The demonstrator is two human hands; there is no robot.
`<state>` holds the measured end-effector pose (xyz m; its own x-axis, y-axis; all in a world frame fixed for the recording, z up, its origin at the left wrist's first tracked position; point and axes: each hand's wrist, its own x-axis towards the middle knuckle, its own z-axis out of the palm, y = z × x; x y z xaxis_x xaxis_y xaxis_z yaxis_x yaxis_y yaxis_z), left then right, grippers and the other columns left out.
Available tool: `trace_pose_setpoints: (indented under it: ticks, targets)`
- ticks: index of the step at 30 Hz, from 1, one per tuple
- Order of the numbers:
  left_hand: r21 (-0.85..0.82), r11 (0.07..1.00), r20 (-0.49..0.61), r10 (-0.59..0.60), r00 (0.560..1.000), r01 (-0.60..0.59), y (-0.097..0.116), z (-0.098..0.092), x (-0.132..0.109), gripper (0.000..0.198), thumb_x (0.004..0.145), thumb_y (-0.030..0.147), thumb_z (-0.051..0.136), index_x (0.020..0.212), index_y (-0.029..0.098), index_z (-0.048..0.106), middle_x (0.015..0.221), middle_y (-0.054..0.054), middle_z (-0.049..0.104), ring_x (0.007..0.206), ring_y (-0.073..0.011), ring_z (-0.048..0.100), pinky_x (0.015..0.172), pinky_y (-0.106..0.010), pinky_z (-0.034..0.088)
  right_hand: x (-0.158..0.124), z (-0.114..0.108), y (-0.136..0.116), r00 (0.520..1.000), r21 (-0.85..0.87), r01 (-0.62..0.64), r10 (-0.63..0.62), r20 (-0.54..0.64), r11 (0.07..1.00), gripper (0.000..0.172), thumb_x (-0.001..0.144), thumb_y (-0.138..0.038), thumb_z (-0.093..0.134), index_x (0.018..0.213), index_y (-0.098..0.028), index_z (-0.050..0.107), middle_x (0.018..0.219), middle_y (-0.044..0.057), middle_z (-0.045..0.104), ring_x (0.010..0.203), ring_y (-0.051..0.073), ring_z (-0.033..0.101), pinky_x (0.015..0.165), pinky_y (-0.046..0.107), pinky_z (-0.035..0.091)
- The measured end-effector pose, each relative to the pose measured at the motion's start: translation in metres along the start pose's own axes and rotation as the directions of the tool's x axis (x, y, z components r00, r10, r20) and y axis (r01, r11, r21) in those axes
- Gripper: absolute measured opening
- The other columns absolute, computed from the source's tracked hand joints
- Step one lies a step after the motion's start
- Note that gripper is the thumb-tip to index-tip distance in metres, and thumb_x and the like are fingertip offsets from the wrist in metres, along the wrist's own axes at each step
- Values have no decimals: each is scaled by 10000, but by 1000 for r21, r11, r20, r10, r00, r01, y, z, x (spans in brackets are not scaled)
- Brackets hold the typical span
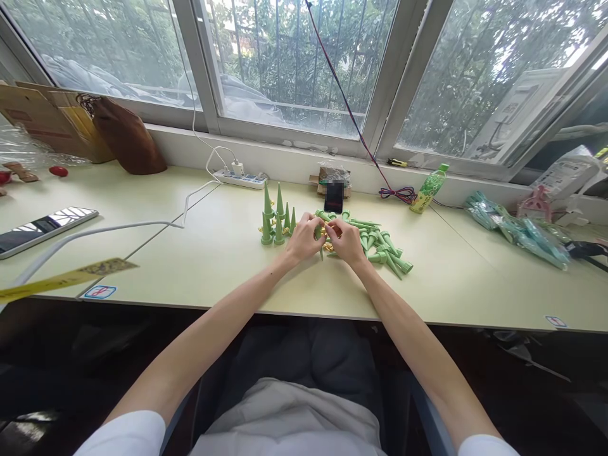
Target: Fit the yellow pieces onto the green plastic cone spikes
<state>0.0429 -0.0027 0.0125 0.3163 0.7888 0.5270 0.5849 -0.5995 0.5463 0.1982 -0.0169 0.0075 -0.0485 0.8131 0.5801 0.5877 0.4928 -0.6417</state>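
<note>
My left hand (305, 237) is closed round a green cone-shaped spike (320, 252), whose tip points down toward the table. Close beside it, my right hand (346, 240) pinches at a small yellow-orange piece (326, 223) by the spike's upper end; the fingertips of both hands nearly meet. Several green spikes (278, 223) stand upright in a group left of my hands, with small yellow bits among them. To the right of my hands lies a loose pile of green spikes (387, 248). More yellow pieces (327, 247) show between my hands, partly hidden by the fingers.
Behind my hands is a small black object (333, 197) against an open box (327, 176). A green bottle (429, 189), plastic-wrapped items (522, 231) and a cable bundle (399, 194) are on the right. At left are a phone (45, 229), power strip (241, 180) and brown bag (126, 136).
</note>
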Motion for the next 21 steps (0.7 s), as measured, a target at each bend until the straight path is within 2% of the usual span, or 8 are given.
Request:
trace_pose_setpoints:
  ticks: [3, 10, 15, 21]
  targets:
    - [-6, 1000, -5, 0, 1000, 0, 0, 0, 0, 168, 827, 214, 632, 990, 183, 656, 1028, -60, 521, 705, -136, 574, 783, -319, 537, 0, 0, -1, 1000, -9, -5, 5, -12, 1000, 275, 927, -434, 529, 877, -197, 661, 800, 59, 718, 659, 187, 640, 686, 315, 507]
    - [-15, 1000, -4, -2, 1000, 2, 0, 0, 0, 179, 839, 207, 610, 1009, 184, 662, 1048, -65, 526, 739, -144, 595, 767, -309, 538, 0, 0, -1, 1000, -20, 12, -13, -14, 1000, 213, 869, -369, 565, 934, -191, 665, 920, 80, 716, 689, 183, 633, 700, 331, 529]
    - [-17, 1000, -4, 4, 1000, -4, -1, 1, 0, 180, 836, 198, 611, 1008, 183, 660, 1044, -65, 524, 722, -138, 583, 765, -309, 537, 0, 0, 0, 1000, -12, 16, -16, -19, 1000, 189, 871, -346, 564, 912, -187, 659, 854, 73, 711, 699, 195, 648, 712, 331, 529]
    - [-8, 1000, -2, 6, 1000, -6, -1, 1, 0, 181, 828, 204, 626, 1006, 186, 654, 1034, -59, 519, 696, -132, 572, 774, -318, 537, 0, 0, -1, 1000, 8, -14, 14, -4, 1000, 241, 908, -418, 555, 889, -199, 655, 777, 54, 716, 663, 199, 664, 671, 317, 518]
